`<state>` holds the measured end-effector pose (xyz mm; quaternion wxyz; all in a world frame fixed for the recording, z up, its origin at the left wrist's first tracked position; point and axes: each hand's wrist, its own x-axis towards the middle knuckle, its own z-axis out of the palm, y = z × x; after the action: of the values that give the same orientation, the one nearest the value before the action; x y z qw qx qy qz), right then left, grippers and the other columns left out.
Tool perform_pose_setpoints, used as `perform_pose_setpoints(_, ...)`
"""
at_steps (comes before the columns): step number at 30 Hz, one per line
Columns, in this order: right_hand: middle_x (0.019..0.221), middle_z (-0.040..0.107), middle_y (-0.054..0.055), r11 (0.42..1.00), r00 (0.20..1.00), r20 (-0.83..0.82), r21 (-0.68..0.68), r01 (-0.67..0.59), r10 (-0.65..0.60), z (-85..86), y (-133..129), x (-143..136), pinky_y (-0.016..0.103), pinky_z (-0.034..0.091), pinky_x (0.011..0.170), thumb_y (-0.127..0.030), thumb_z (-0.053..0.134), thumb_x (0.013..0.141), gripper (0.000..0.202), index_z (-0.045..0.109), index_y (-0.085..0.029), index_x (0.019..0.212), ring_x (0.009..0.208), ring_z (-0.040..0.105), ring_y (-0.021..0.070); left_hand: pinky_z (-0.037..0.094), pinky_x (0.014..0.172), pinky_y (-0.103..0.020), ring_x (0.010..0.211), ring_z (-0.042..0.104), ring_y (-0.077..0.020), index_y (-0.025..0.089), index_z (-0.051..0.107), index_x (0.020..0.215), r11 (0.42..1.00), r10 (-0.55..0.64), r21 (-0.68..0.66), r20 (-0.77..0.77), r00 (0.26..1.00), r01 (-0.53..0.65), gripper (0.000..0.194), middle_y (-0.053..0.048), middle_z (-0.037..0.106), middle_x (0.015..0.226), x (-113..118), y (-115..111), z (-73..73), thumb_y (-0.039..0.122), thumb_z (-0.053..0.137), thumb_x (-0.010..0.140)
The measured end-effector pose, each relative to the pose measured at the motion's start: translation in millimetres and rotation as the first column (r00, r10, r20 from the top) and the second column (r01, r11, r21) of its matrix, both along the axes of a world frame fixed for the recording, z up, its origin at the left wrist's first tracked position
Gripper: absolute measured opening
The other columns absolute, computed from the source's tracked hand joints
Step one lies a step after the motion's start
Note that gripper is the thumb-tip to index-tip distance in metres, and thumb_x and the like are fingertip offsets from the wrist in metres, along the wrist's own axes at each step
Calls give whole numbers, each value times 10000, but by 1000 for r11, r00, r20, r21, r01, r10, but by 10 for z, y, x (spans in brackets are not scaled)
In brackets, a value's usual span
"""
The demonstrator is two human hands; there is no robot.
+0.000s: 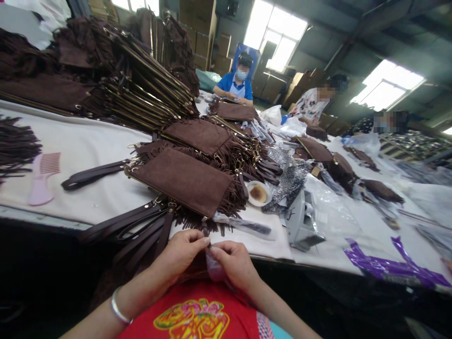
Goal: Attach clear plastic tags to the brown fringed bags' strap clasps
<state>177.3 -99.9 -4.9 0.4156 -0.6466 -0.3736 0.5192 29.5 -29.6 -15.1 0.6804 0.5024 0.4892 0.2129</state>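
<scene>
A brown suede pouch (183,181) with fringe lies on the table right in front of me, on top of other fringed pouches. From its near edge a dark wrist strap (205,228) hangs toward me, and my left hand (185,247) pinches it between thumb and fingers. My right hand (238,266) is closed close beside it, gripping a clear plastic sleeve (214,267) at the strap's lower end. How far the strap sits inside the sleeve is hidden by my fingers. Another sleeved strap (250,227) rests on the table to the right.
Zippered pouches (148,84) are piled high at the back left. A pink comb (45,179) lies at left. A small white dish (259,193), a grey tape dispenser (305,220) and purple plastic (391,263) are at right. Several people sit at work beyond.
</scene>
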Motion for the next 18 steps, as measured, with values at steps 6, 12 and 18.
perform_pose_setpoints(6, 510, 559, 9, 1000, 999, 52, 20, 2, -3, -26, 190, -57, 224, 322, 489, -435, 622, 758, 374, 701, -91, 635, 504, 441, 105, 267, 486, -227, 485, 344, -103, 173, 628, 715, 1000, -8, 6, 0, 1000, 8, 332, 47, 480, 554, -72, 4, 98, 501, 609, 766)
perform_pose_setpoints(12, 492, 555, 18, 1000, 994, 105, 8, -11, 10, 12, 294, -102, 222, 317, 474, -478, 590, 763, 426, 652, -104, 569, 478, 433, 103, 368, 586, -255, 633, 519, -172, 162, 676, 766, 978, -94, 179, -79, 992, 107, 255, -15, 623, 676, -178, 43, 147, 412, 624, 769)
perform_pose_setpoints(18, 562, 590, 24, 999, 999, -18, 23, 31, -30, 3, 274, -104, 223, 357, 512, -543, 650, 725, 447, 660, -103, 642, 527, 475, 113, 374, 641, -285, 643, 540, -186, 203, 620, 674, 844, -86, 499, -237, 968, 197, 275, -16, 581, 630, -209, 78, 133, 339, 500, 881)
